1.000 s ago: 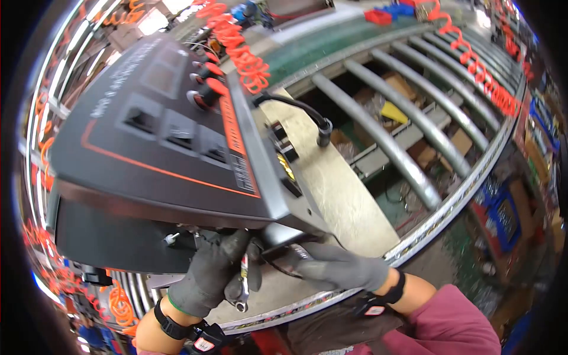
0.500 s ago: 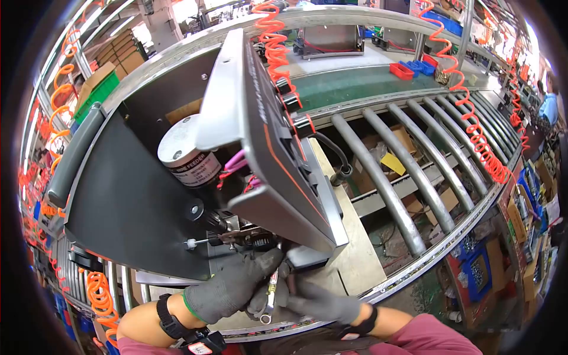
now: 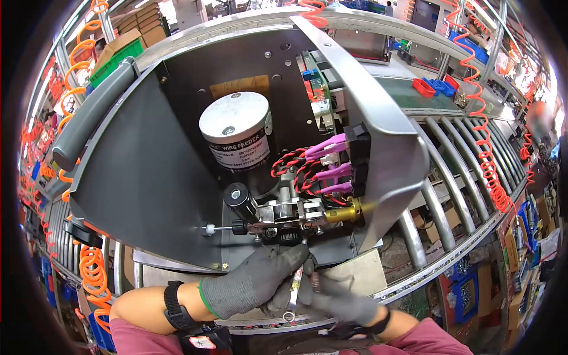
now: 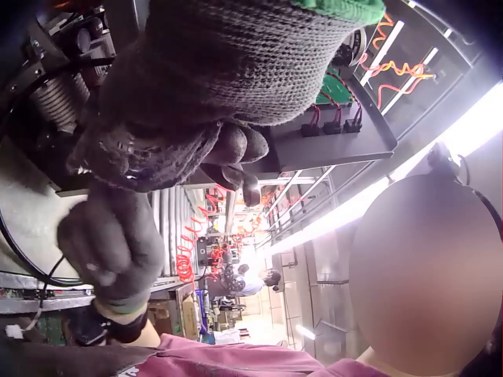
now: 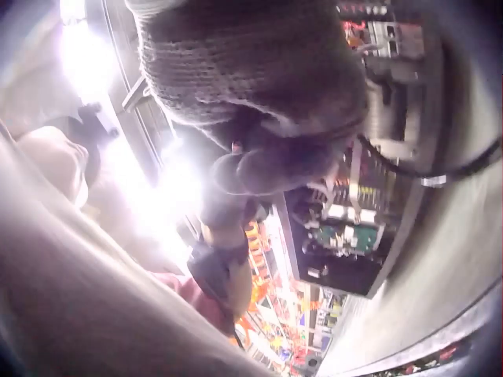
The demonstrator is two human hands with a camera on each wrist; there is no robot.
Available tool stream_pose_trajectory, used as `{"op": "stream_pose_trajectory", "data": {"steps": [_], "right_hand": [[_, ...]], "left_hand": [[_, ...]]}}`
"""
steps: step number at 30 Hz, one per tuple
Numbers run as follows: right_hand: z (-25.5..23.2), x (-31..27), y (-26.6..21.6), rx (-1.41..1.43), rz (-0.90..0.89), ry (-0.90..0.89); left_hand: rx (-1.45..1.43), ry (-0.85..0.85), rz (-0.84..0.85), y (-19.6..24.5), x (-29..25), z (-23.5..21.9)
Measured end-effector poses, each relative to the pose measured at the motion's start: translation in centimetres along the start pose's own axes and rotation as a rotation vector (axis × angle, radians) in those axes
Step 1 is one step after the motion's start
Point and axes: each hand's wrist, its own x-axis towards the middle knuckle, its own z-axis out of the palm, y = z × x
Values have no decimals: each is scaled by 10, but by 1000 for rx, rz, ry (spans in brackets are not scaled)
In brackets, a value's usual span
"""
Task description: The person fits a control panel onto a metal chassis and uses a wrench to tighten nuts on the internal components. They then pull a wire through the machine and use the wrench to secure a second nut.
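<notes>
A dark metal housing stands with its inside showing, holding a white-topped wire feeder motor above a silver drive mechanism. My gloved left hand is at the housing's lower front edge, its fingers curled round a wrench whose ring end points down. Close to its right is my gloved right hand, blurred, with curled fingers round a dark ribbed piece. In the left wrist view the left glove hides most of the grip. The right glove shows curled fingers.
Roller conveyor runs to the right of the housing. Red and blue bins stand at the back right. Orange coiled hoses hang on both sides. A blue parts bin is at the lower right.
The head view has swung so that the housing's open inside, motor and purple connectors show instead of its printed panel. Both hands stay together at the lower edge, the wrench still held.
</notes>
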Motion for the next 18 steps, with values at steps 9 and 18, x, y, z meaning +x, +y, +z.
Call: {"op": "stream_pose_trajectory", "data": {"steps": [9, 18], "right_hand": [[24, 19, 7, -183, 0, 116], [20, 31, 25, -578, -631, 124]], "left_hand": [[-148, -21, -52, -8, 4, 0], [-73, -35, -35, -9, 4, -2]]}}
